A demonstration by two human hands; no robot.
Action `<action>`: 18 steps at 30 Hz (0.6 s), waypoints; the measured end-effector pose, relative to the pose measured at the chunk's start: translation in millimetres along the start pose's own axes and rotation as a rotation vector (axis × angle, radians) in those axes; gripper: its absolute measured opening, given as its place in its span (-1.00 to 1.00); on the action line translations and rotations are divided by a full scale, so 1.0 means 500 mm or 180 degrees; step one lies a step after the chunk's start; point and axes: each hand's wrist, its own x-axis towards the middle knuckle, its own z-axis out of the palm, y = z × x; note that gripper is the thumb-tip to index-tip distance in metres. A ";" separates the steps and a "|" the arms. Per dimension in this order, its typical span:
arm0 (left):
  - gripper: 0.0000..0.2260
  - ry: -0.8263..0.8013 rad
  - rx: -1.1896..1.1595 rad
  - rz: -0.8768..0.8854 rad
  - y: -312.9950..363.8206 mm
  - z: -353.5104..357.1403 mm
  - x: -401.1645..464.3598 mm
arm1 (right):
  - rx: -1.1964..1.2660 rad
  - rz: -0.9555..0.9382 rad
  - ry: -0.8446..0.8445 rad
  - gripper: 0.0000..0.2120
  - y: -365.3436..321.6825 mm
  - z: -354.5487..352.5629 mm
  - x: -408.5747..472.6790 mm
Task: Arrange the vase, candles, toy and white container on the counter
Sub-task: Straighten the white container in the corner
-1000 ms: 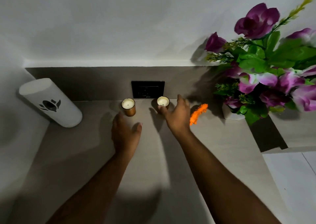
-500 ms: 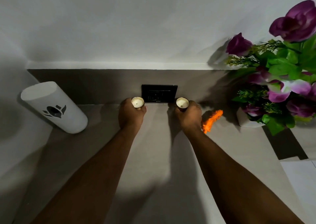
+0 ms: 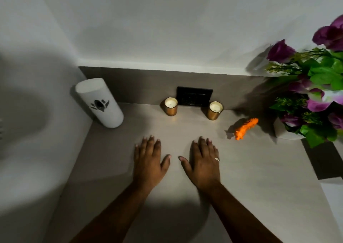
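Hands [image 3: 148, 161] off cylindrical gold candles [image 3: 171, 106]

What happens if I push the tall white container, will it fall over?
Probably. The white container is tall and narrow, so a push near its top could tip it. It is round, so once down it may roll along the counter. Its smooth surface looks slippery, and it might be breakable.

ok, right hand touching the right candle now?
Apart. The head view shows the right hand lying flat and open on the counter, with a clear strip of bare surface between its fingertips and the right candle.
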 end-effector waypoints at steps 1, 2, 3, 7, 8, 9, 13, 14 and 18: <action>-0.38 0.0018 -0.0025 -0.0032 -0.008 -0.001 -0.014 | -0.0083 -0.0042 -0.0093 -0.21 -0.002 0.002 -0.001; -0.36 0.0033 -0.0067 -0.0140 -0.018 -0.004 -0.020 | -0.0139 -0.0076 -0.0184 -0.18 -0.004 0.003 0.000; -0.33 0.0046 -0.0154 -0.0312 -0.027 -0.009 -0.016 | -0.0165 -0.0097 -0.0258 -0.16 -0.003 0.005 0.003; -0.12 0.0663 -0.1355 -0.1659 -0.088 -0.058 0.060 | -0.0179 -0.0116 -0.0309 -0.10 -0.011 0.000 0.019; -0.10 0.0917 -0.1873 -0.1945 -0.104 -0.074 0.088 | -0.0194 -0.0114 -0.0290 -0.09 -0.012 0.000 0.020; -0.10 0.1151 -0.2351 -0.2164 -0.120 -0.086 0.116 | -0.0215 -0.0116 -0.0281 -0.09 -0.015 0.002 0.020; -0.17 0.1521 -0.2486 -0.2747 -0.177 -0.110 0.194 | -0.0224 -0.0101 -0.0265 -0.09 -0.017 0.006 0.020; -0.20 0.1594 -0.2491 -0.2825 -0.182 -0.112 0.204 | -0.0227 -0.0099 -0.0266 -0.09 -0.017 0.006 0.020; -0.19 0.1823 -0.2312 -0.2740 -0.207 -0.110 0.243 | -0.0231 -0.0087 -0.0312 -0.10 -0.015 0.005 0.022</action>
